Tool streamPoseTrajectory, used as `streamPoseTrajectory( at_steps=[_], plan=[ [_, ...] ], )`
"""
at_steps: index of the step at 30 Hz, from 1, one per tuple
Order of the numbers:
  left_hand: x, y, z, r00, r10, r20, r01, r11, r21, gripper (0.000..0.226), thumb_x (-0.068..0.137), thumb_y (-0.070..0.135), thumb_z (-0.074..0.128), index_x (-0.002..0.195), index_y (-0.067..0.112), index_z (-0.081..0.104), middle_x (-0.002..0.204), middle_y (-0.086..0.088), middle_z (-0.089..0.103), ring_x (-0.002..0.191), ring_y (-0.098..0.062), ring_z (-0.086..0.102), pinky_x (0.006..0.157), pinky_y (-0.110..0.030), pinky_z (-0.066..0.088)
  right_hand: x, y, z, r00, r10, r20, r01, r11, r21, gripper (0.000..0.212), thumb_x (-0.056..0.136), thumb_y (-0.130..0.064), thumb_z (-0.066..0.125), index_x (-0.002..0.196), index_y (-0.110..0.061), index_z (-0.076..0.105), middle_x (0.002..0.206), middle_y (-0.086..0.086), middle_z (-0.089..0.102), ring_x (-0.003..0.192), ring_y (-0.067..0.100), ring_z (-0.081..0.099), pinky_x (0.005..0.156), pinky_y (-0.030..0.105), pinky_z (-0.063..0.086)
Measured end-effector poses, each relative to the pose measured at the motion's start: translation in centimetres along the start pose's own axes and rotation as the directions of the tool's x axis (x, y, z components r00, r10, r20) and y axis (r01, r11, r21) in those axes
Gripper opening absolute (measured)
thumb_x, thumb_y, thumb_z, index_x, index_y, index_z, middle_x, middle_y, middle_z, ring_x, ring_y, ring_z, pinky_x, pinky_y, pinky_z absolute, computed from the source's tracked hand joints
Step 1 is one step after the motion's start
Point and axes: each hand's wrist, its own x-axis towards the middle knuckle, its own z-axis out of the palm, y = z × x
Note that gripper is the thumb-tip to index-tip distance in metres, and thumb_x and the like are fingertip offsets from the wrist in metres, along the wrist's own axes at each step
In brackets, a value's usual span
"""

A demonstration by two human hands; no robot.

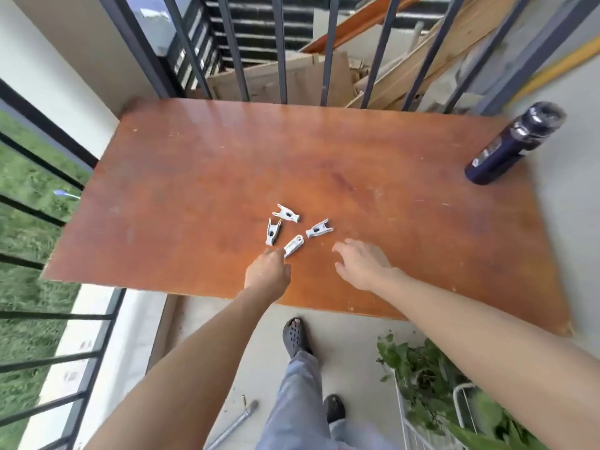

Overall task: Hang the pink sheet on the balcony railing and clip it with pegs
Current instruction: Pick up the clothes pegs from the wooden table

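Several white pegs lie loose on the brown wooden table, near its front middle. My left hand reaches over the front edge, and its fingertips touch the nearest peg. Whether the fingers have closed on it I cannot tell. My right hand hovers with fingers spread just below another peg, holding nothing. Two more pegs lie further back and to the left. The dark balcony railing runs behind the table and along the left side. No pink sheet is in view.
A dark blue bottle stands at the table's right edge. Wooden planks and cardboard lie beyond the railing. Green leafy cuttings in a white wire basket sit at lower right. My feet in dark clogs stand before the table.
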Motion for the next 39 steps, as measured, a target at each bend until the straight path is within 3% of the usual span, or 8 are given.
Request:
streamPoseTrajectory(
  at_steps=[10, 18, 20, 23, 26, 31, 34, 39],
  plan=[
    [7.8, 1.5, 2.7, 0.999, -0.038, 0.038, 0.038, 0.999, 0.016, 0.019, 0.096, 0.029, 0.052, 0.1, 0.013, 0.06, 0.107, -0.005, 0.055, 0.1, -0.028, 0.059, 0.068, -0.035, 0.042, 11.8, 1.2, 0.8, 0.999, 0.009, 0.052, -0.006, 0.998, -0.067, 0.042, 0.092, -0.02, 0.056, 0.133, -0.025, 0.051, 0.142, 0.001, 0.04, 0.125, 0.025, 0.04, 0.082, 0.037, 0.047],
    [7.0, 1.9, 3.5, 0.991, -0.121, -0.06, 0.114, 0.988, -0.102, 0.016, 0.094, 0.026, 0.056, 0.09, 0.01, 0.059, 0.094, -0.009, 0.06, 0.087, -0.033, 0.06, 0.066, -0.036, 0.039, 12.1, 5.5, -0.2, 0.992, -0.119, -0.04, 0.12, 0.993, 0.02, 0.024, 0.09, -0.031, 0.057, 0.108, -0.016, 0.059, 0.108, 0.0, 0.06, 0.104, 0.023, 0.056, 0.069, 0.034, 0.043],
    [5.8, 2.5, 3.4, 0.978, -0.19, -0.087, 0.172, 0.969, -0.18, 0.012, 0.089, 0.016, 0.059, 0.099, 0.009, 0.058, 0.096, -0.01, 0.063, 0.086, -0.035, 0.061, 0.066, -0.036, 0.041, 11.8, 6.1, -1.2, 0.987, -0.156, -0.036, 0.158, 0.986, 0.056, 0.023, 0.087, -0.031, 0.058, 0.106, -0.017, 0.059, 0.1, 0.0, 0.06, 0.096, 0.024, 0.059, 0.069, 0.034, 0.043],
    [3.9, 3.5, 3.0, 0.961, -0.262, -0.084, 0.237, 0.944, -0.231, 0.042, 0.083, 0.007, 0.059, 0.125, 0.007, 0.052, 0.113, -0.014, 0.059, 0.093, -0.039, 0.061, 0.074, -0.041, 0.046, 11.2, 6.2, -3.0, 0.972, -0.229, -0.045, 0.232, 0.969, 0.09, 0.022, 0.086, -0.032, 0.061, 0.105, -0.02, 0.06, 0.097, -0.001, 0.055, 0.088, 0.025, 0.06, 0.068, 0.035, 0.046],
    [1.3, 3.9, 1.8, 0.931, -0.359, -0.069, 0.337, 0.915, -0.222, 0.044, 0.083, 0.007, 0.057, 0.126, 0.007, 0.054, 0.114, -0.013, 0.048, 0.089, -0.04, 0.06, 0.073, -0.041, 0.044, 10.7, 4.7, -4.6, 0.951, -0.305, -0.044, 0.308, 0.946, 0.098, 0.025, 0.083, -0.034, 0.065, 0.102, -0.019, 0.062, 0.1, -0.001, 0.055, 0.087, 0.026, 0.06, 0.069, 0.035, 0.047],
    [-4.9, 1.6, -0.4, 0.871, -0.471, -0.138, 0.415, 0.858, -0.303, 0.035, 0.08, 0.005, 0.054, 0.114, 0.009, 0.047, 0.11, -0.01, 0.052, 0.085, -0.037, 0.057, 0.067, -0.044, 0.046, 9.4, -1.2, -7.3, 0.877, -0.481, 0.003, 0.476, 0.87, 0.128, 0.031, 0.076, -0.034, 0.069, 0.096, -0.015, 0.057, 0.108, -0.001, 0.06, 0.09, 0.027, 0.061, 0.071, 0.033, 0.043],
    [-9.5, -0.7, -2.0, 0.793, -0.588, -0.16, 0.511, 0.785, -0.352, 0.034, 0.079, 0.007, 0.05, 0.11, 0.013, 0.039, 0.1, -0.012, 0.062, 0.085, -0.037, 0.057, 0.065, -0.041, 0.044, 7.6, -6.3, -7.9, 0.79, -0.613, 0.024, 0.602, 0.783, 0.154, 0.026, 0.07, -0.031, 0.07, 0.086, -0.014, 0.058, 0.092, 0.0, 0.069, 0.091, 0.028, 0.062, 0.093, 0.037, 0.044],
    [-19.0, -4.7, -3.0, 0.675, -0.694, -0.25, 0.624, 0.718, -0.31, 0.027, 0.088, 0.021, 0.049, 0.113, 0.015, 0.041, 0.105, -0.006, 0.064, 0.091, -0.032, 0.059, 0.063, -0.033, 0.035, 2.9, -15.6, -7.2, 0.58, -0.814, 0.032, 0.811, 0.581, 0.07, 0.02, 0.073, -0.033, 0.068, 0.082, -0.018, 0.057, 0.08, 0.006, 0.068, 0.079, 0.033, 0.063, 0.064, 0.036, 0.039]
  ],
)
